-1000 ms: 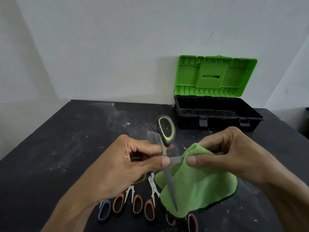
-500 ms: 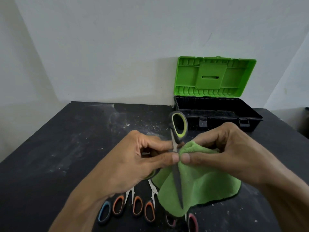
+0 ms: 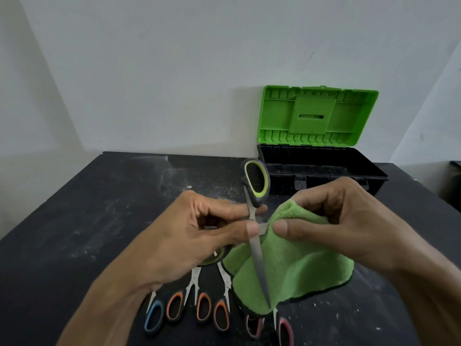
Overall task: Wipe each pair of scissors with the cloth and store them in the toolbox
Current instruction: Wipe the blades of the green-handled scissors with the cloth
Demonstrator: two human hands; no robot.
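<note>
In front of the open black toolbox with a green lid (image 3: 321,171), the left hand (image 3: 199,236) pinches splayed grey-and-lime-handled steel scissors (image 3: 257,221), while the right hand (image 3: 331,221) closes a fuzzy green cloth (image 3: 291,265) around one blade. I judge the task early: the toolbox looks empty, and several small scissors (image 3: 199,305) wait on the black table (image 3: 87,221) nearer than the toolbox. No writing is legible.

Left hand (image 3: 199,236) raised mid-frame, knuckles up, thumb and index finger pinched together, remaining fingers curled under. Right hand (image 3: 344,226) opposite and level, thumb tip pointing at left thumb, fingers bunched in a pinch. Forearms converging from lower corners.
</note>
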